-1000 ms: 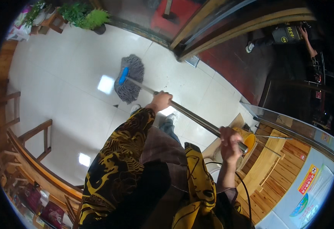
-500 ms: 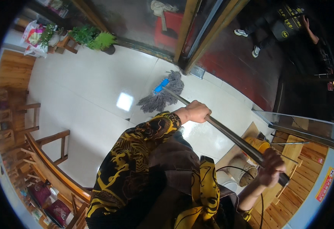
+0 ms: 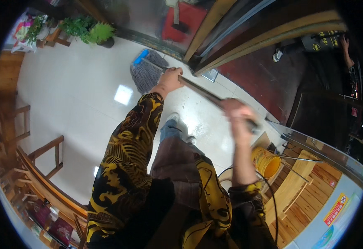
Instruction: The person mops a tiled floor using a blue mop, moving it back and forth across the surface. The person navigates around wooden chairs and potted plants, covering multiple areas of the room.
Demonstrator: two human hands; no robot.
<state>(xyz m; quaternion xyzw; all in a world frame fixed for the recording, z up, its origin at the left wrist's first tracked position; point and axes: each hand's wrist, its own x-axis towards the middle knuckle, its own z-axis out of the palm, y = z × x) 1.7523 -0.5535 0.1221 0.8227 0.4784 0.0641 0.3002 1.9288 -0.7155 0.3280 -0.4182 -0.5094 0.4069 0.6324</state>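
A string mop with grey strands (image 3: 146, 74) and a blue clamp lies with its head on the pale tiled floor, close to the glass door frame. Its long metal handle (image 3: 202, 92) slants up toward my right side. My left hand (image 3: 172, 79) is wrapped round the handle not far above the mop head. Higher up, near the handle's end, my right hand (image 3: 238, 111) grips it too, partly blurred by motion. Both forearms reach forward, the left in a black and yellow patterned sleeve.
Potted plants (image 3: 100, 33) stand at the far left by the glass. Wooden chairs (image 3: 48, 153) line the left side. To the right are a yellow bucket (image 3: 266, 162) and a low wooden bench (image 3: 291, 186). Beyond the doorway, on dark red floor, another person (image 3: 326, 43) is partly visible.
The mop head has moved left and farther away, its strands now trailing toward me. Both hands have gone forward and left with the handle; the view has shifted.
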